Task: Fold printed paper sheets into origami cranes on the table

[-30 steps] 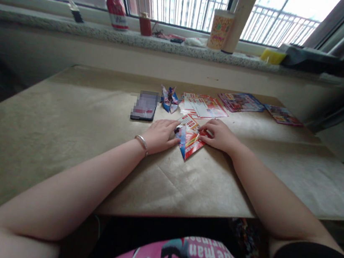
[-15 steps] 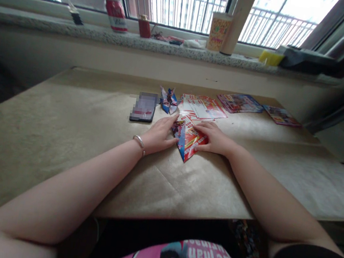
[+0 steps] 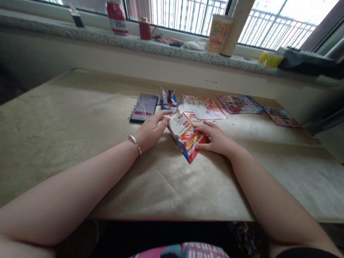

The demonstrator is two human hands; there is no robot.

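Observation:
A printed paper sheet (image 3: pixel 186 136), red, orange and white with a blue strip, lies partly folded on the table. My left hand (image 3: pixel 152 130), a silver bangle at its wrist, closes its thumb and fingertips on the sheet's left corner. At the right edge, my right hand (image 3: pixel 216 140) holds the paper against the table, fingers on top and thumb nearer me. Behind the sheet sits a folded paper shape (image 3: pixel 168 99) with blue, pointed flaps. A phone (image 3: pixel 143 109) with a lit screen lies just beyond my left hand.
Printed sheets (image 3: pixel 206 109) lie behind the folded one. Farther right are a stack of colourful cards (image 3: pixel 240 104) and another small pile (image 3: pixel 281 116). On the windowsill (image 3: pixel 92 35) stand a red and white can (image 3: pixel 117 18), a paper cup (image 3: pixel 218 34) and a yellow object (image 3: pixel 270 59).
My left hand has moved left, and the blue flap on the paper's left side has opened out, showing a white panel. The sheet's near point shifted slightly right. My right hand stays nearly in place.

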